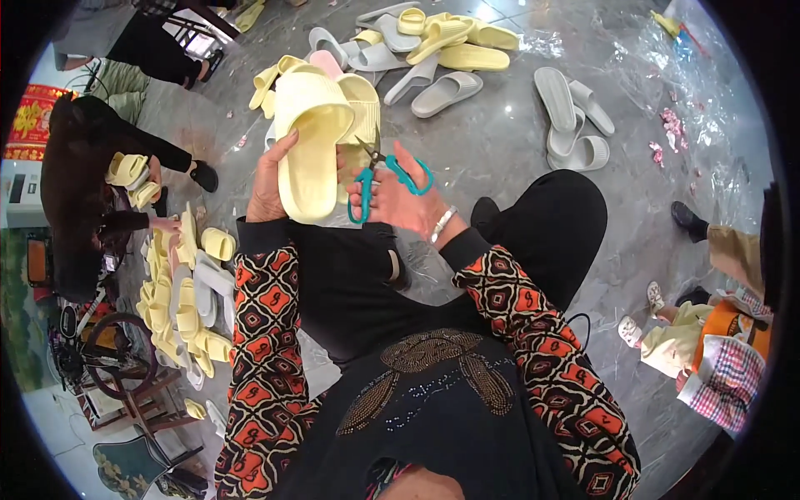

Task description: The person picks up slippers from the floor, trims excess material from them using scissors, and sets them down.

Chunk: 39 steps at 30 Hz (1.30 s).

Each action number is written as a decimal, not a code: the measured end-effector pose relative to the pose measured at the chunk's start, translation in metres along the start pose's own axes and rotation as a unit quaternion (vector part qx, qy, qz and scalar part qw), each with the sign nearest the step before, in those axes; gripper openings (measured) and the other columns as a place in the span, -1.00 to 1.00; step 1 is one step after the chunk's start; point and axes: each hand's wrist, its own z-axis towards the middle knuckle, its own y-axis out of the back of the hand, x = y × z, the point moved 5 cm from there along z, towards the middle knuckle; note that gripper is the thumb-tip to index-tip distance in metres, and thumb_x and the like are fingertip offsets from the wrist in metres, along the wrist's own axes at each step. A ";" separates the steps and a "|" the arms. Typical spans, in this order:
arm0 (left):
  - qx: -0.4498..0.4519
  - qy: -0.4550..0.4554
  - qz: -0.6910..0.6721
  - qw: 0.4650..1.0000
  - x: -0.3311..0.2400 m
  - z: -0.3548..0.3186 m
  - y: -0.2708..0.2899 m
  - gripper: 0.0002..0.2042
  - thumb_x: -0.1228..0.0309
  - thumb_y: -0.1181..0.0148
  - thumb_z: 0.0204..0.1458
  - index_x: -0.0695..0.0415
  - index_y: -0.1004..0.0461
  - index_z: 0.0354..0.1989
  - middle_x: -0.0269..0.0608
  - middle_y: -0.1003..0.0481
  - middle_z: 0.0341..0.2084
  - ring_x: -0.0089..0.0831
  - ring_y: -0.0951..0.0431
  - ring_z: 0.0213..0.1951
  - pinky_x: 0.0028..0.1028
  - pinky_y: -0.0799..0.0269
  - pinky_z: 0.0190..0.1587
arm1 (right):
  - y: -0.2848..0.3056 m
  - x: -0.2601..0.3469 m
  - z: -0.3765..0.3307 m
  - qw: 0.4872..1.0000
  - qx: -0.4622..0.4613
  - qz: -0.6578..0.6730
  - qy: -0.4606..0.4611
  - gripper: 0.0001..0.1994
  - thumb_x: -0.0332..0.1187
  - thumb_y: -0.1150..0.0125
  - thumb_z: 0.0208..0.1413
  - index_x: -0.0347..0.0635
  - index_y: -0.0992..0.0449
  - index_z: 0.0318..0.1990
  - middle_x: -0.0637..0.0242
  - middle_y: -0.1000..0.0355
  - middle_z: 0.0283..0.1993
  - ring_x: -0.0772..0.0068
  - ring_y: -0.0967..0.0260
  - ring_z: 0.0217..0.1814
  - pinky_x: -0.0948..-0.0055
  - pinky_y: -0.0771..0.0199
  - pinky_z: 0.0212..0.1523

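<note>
My left hand [271, 185] grips a pale yellow slide slipper [310, 175], its thumb on the edge and its other fingers hidden behind the sole. A second yellow slipper [363, 102] shows partly behind the first; whether the same hand also holds it I cannot tell. In my right hand [402, 202] is a pair of scissors [364, 198] with teal handles, fingers around the loops. The scissors' blades point up and left, close to the second slipper.
Beyond my hands lies a heap of yellow and grey slippers [446, 93]; another heap [187, 300] is at the left beside a crouching person [79, 200]. Grey slippers [579, 152] rest at the right. A child [679, 346] and another person's leg [732, 250] are at the far right.
</note>
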 end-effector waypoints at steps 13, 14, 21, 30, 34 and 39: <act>0.067 -0.006 0.008 0.998 0.003 -0.014 -0.023 -0.40 0.10 0.11 -0.02 0.28 -0.08 0.12 0.14 -0.32 -0.10 -0.11 -0.44 -0.16 -0.27 -0.43 -0.17 | 0.038 0.058 0.011 0.981 0.183 0.069 0.012 -0.23 0.33 0.06 -0.14 -0.32 -0.28 -0.09 0.29 -0.28 -0.37 0.45 -0.21 -0.38 0.49 -0.26 -0.35; 0.067 -0.006 0.008 0.998 0.002 -0.013 -0.023 -0.40 0.10 0.11 -0.02 0.28 -0.08 0.12 0.14 -0.32 -0.10 -0.11 -0.44 -0.16 -0.27 -0.43 -0.17 | 0.037 0.058 0.006 0.984 0.162 0.062 0.028 -0.22 0.33 0.09 -0.13 -0.32 -0.28 -0.08 0.29 -0.28 -0.37 0.45 -0.21 -0.38 0.48 -0.25 -0.36; 0.059 -0.036 0.033 0.997 -0.003 -0.012 -0.027 -0.33 0.01 0.18 -0.01 0.29 -0.01 0.16 0.21 -0.26 -0.05 -0.11 -0.44 -0.18 -0.30 -0.43 -0.21 | 0.010 0.031 -0.021 0.992 0.077 -0.097 -0.038 -0.16 0.35 0.16 -0.12 -0.35 -0.21 0.02 0.20 -0.32 -0.27 0.35 -0.27 -0.27 0.39 -0.30 -0.21; 0.045 -0.033 0.045 0.997 -0.001 -0.013 -0.026 -0.32 -0.01 0.20 0.00 0.29 0.01 0.17 0.22 -0.26 -0.04 -0.12 -0.44 -0.20 -0.29 -0.43 -0.21 | -0.007 0.011 -0.002 0.992 0.111 -0.057 -0.031 -0.19 0.33 0.17 -0.09 -0.30 -0.20 0.04 0.22 -0.33 -0.24 0.39 -0.30 -0.28 0.43 -0.34 -0.24; 0.067 -0.013 0.054 0.996 0.003 -0.012 -0.031 -0.32 -0.02 0.21 0.00 0.28 0.01 0.17 0.21 -0.26 -0.04 -0.13 -0.44 -0.20 -0.29 -0.43 -0.21 | 0.015 0.032 0.004 0.995 0.104 0.002 0.010 -0.31 0.29 0.09 -0.09 -0.28 -0.32 -0.18 0.35 -0.30 -0.49 0.52 -0.26 -0.51 0.58 -0.34 -0.47; 0.043 -0.061 0.055 0.996 -0.008 -0.017 -0.028 -0.36 0.05 0.15 0.00 0.28 -0.01 0.15 0.13 -0.27 -0.05 -0.17 -0.44 -0.19 -0.32 -0.42 -0.18 | 0.035 0.068 -0.008 0.992 0.018 -0.033 0.122 -0.39 0.23 0.01 -0.08 -0.24 -0.33 -0.24 0.44 -0.22 -0.58 0.62 -0.17 -0.63 0.72 -0.20 -0.62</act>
